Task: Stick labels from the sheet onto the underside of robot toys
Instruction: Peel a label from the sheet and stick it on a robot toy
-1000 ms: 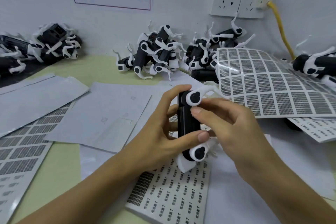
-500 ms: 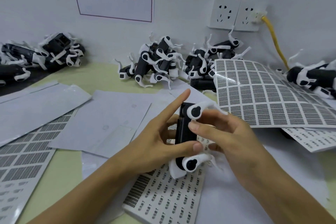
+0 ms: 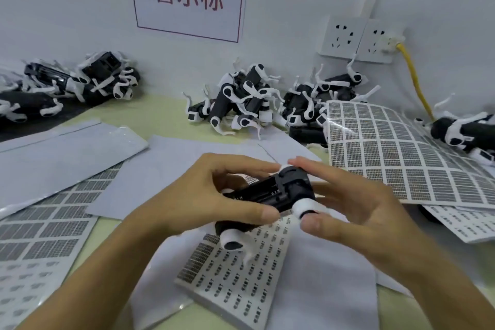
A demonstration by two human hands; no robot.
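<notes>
A black robot toy (image 3: 270,195) with white legs lies sideways between my two hands, above the table's middle. My left hand (image 3: 214,195) grips its body, thumb across the near side and fingers over the far side. My right hand (image 3: 345,203) holds its right end, thumb under a white leg joint and fingers stretched over the top. A sheet of small labels (image 3: 235,276) lies flat just below the toy. A larger label sheet (image 3: 396,158) curls up at the right.
Piles of black-and-white robot toys sit against the wall at the left (image 3: 67,86), centre (image 3: 241,99) and far right (image 3: 463,131). Used backing sheets (image 3: 53,158) and a label sheet (image 3: 40,228) cover the left. A yellow cable (image 3: 415,83) hangs from wall sockets (image 3: 359,37).
The toy has turned from upright to lying sideways in my hands. My right hand has shifted from its side to its right end. The view has tilted upward.
</notes>
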